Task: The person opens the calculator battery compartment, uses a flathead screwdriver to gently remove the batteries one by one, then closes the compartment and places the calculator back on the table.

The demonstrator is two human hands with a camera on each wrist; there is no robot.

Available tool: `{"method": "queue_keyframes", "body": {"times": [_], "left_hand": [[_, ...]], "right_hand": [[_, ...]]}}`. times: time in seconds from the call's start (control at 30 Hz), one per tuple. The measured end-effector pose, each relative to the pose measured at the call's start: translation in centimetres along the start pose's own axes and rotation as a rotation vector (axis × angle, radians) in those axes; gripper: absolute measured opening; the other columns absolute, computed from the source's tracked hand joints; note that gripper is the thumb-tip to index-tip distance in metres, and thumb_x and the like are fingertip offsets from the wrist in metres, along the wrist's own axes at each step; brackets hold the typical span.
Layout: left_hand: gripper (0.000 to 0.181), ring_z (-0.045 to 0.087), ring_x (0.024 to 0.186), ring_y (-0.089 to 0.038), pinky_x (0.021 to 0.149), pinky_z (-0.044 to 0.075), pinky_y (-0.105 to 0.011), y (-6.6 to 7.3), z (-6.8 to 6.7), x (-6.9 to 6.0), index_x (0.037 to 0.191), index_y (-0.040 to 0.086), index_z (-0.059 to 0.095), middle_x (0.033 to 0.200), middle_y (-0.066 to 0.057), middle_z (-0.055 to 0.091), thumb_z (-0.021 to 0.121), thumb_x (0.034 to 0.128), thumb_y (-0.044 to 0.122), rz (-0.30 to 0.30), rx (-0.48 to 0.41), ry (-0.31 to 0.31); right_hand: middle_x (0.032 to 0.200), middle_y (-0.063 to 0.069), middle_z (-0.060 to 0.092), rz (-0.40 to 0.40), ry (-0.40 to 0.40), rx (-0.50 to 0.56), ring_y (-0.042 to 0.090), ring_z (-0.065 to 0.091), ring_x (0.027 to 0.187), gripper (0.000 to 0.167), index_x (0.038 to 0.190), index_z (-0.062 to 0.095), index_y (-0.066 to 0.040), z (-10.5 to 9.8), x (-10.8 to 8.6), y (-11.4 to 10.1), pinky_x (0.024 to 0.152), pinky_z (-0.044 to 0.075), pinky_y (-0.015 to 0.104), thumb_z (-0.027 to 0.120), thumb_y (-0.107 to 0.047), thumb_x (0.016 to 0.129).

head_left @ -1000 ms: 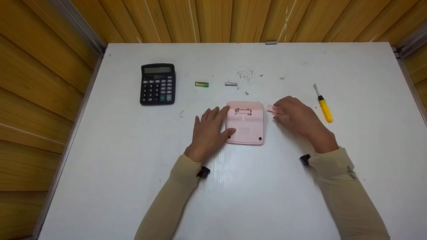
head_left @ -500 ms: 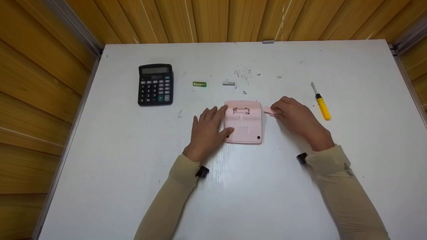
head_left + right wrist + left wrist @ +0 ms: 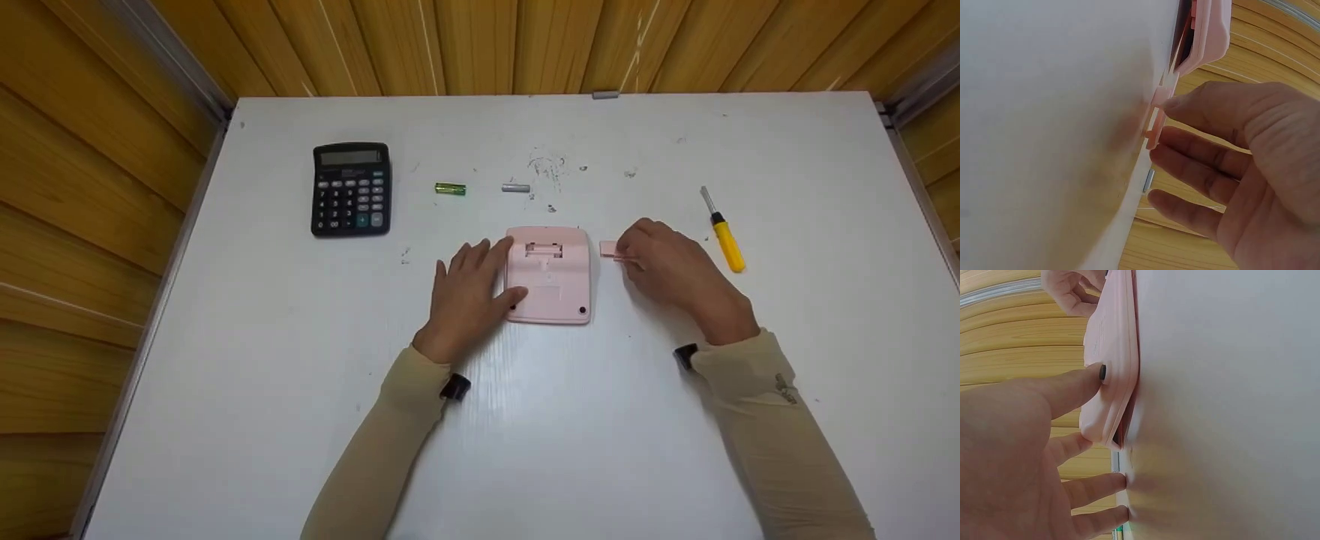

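A pink calculator [image 3: 550,292] lies face down on the table, its battery compartment [image 3: 544,250] uncovered and holding no battery. My left hand [image 3: 466,304] rests at its left side with fingers spread and fairly straight. The thumb lies on the calculator's back near a black foot, and the index finger touches the upper left corner, as the left wrist view [image 3: 1100,394] also shows. To the right of the calculator, apart from it, my right hand [image 3: 671,274] pinches a small pink battery cover [image 3: 608,248] between thumb and fingers, close above the tabletop.
Behind the calculator lie a green battery [image 3: 451,189] and a grey battery [image 3: 515,188]. A black calculator [image 3: 351,189] is at the back left. A yellow-handled screwdriver [image 3: 726,240] lies beyond my right hand. A grey piece [image 3: 605,95] sits at the table's far edge.
The battery cover tilts and turns slightly in my right fingers, staying beside the pink calculator. My left hand and the calculator keep their places; the head view shifts a little.
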State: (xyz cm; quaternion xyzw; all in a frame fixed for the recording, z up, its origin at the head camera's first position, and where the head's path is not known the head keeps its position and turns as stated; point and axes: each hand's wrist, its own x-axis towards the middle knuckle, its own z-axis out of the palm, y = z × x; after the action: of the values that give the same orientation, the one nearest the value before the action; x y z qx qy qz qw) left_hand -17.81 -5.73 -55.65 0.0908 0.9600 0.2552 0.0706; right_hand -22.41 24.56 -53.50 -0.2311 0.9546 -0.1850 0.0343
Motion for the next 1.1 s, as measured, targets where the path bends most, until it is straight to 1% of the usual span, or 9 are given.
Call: {"method": "queue_keyframes", "body": {"times": [0.1, 0.2, 0.33, 0.63, 0.77, 0.87, 1.0, 1.1], "left_hand": [[0.076, 0.028, 0.157, -0.038, 0.122, 0.015, -0.070, 0.04, 0.02, -0.01, 0.167, 0.028, 0.036, 0.168, -0.011, 0.040, 0.067, 0.1025, 0.051, -0.002, -0.005, 0.003], [0.076, 0.027, 0.157, -0.037, 0.122, 0.014, -0.070, 0.05, 0.04, -0.01, 0.168, 0.029, 0.036, 0.168, -0.010, 0.039, 0.067, 0.1025, 0.051, -0.006, -0.010, 0.002], [0.076, 0.028, 0.157, -0.037, 0.122, 0.015, -0.069, 0.11, -0.01, -0.01, 0.168, 0.029, 0.036, 0.168, -0.010, 0.039, 0.067, 0.1025, 0.051, -0.010, -0.005, -0.002], [0.076, 0.028, 0.157, -0.038, 0.122, 0.016, -0.070, 0.07, -0.15, 0.00, 0.168, 0.028, 0.035, 0.168, -0.011, 0.039, 0.067, 0.1028, 0.051, -0.004, 0.005, -0.007], [0.076, 0.027, 0.158, -0.038, 0.122, 0.014, -0.070, 0.02, -0.12, -0.04, 0.168, 0.028, 0.035, 0.169, -0.011, 0.038, 0.067, 0.1029, 0.051, -0.007, -0.013, -0.009], [0.076, 0.027, 0.158, -0.038, 0.122, 0.014, -0.070, 0.00, -0.12, -0.11, 0.168, 0.028, 0.034, 0.168, -0.011, 0.039, 0.067, 0.1030, 0.051, -0.004, -0.011, -0.008], [0.077, 0.028, 0.157, -0.039, 0.122, 0.016, -0.070, 0.00, -0.10, -0.18, 0.168, 0.027, 0.034, 0.168, -0.012, 0.040, 0.067, 0.1029, 0.051, 0.005, 0.003, -0.002], [0.076, 0.029, 0.157, -0.039, 0.122, 0.016, -0.070, 0.02, -0.05, -0.16, 0.168, 0.027, 0.035, 0.167, -0.012, 0.040, 0.067, 0.1029, 0.051, 0.007, 0.004, 0.003]], "right_hand": [[0.114, 0.016, 0.065, 0.001, 0.002, -0.023, 0.034, 0.060, 0.103, 0.017, 0.112, 0.071, 0.002, -0.07, 0.02, -0.31, 0.090, 0.055, 0.050, 0.076, 0.000, 0.095], [0.107, 0.016, 0.064, -0.013, 0.020, -0.050, 0.033, 0.059, 0.098, 0.018, 0.109, 0.071, 0.002, 0.12, 0.12, -0.48, 0.085, 0.056, 0.048, 0.080, -0.002, 0.094], [0.099, 0.016, 0.062, -0.029, 0.042, -0.078, 0.033, 0.058, 0.092, 0.015, 0.107, 0.071, 0.004, 0.36, 0.20, -0.60, 0.078, 0.056, 0.047, 0.078, 0.001, 0.095], [0.098, 0.016, 0.062, -0.018, 0.037, -0.104, 0.033, 0.058, 0.092, 0.013, 0.110, 0.072, 0.005, 0.48, 0.32, -0.62, 0.080, 0.057, 0.046, 0.074, 0.001, 0.098], [0.097, 0.016, 0.061, -0.014, 0.032, -0.102, 0.034, 0.057, 0.090, 0.010, 0.107, 0.072, 0.005, 0.45, 0.28, -0.62, 0.078, 0.056, 0.046, 0.073, 0.001, 0.099], [0.096, 0.015, 0.060, -0.015, 0.031, -0.096, 0.033, 0.057, 0.090, 0.006, 0.103, 0.071, 0.005, 0.49, 0.19, -0.48, 0.076, 0.055, 0.045, 0.072, 0.003, 0.098], [0.094, 0.014, 0.061, -0.033, 0.054, -0.094, 0.033, 0.058, 0.089, 0.005, 0.101, 0.071, 0.004, 0.59, 0.13, -0.39, 0.075, 0.056, 0.045, 0.073, 0.005, 0.096], [0.095, 0.014, 0.062, -0.054, 0.083, -0.095, 0.032, 0.059, 0.090, 0.007, 0.102, 0.073, 0.004, 0.67, 0.20, -0.42, 0.076, 0.057, 0.045, 0.074, 0.005, 0.096]]}}
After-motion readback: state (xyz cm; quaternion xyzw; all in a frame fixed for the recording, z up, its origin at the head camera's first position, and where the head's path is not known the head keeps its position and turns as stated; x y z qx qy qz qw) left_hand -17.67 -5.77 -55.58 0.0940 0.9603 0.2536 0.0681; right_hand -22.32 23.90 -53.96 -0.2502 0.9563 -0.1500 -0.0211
